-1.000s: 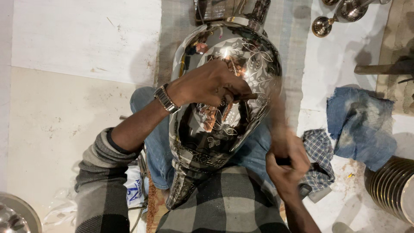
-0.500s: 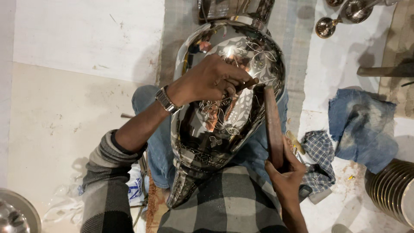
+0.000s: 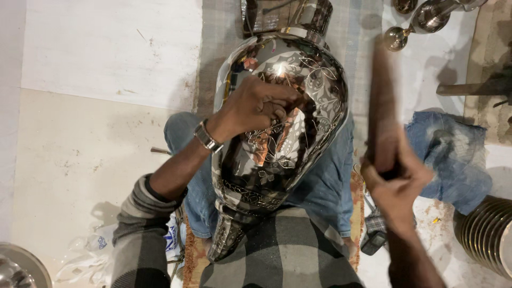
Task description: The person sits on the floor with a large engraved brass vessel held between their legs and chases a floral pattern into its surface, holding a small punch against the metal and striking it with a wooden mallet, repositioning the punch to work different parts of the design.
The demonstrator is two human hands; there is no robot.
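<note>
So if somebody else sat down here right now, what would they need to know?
Left hand: fingers pinched on a small tool, too hidden to identify, pressed against the shiny metal vase lying across the lap.
Right hand: gripping a wooden stick, raised beside the vase, blurred, not touching it.
Done: flower and leaf patterns already cover the upper body and a band near the lower end.
Left: plain polished areas remain around the left hand.
Nearby: blue cloth on the floor at right, stacked metal plates past it.

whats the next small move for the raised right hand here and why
Probably bring the wooden stick in the right hand down toward the left hand, whose fingertips rest pinched on the engraved metal vase; the stick is lifted clear beside it.
</note>
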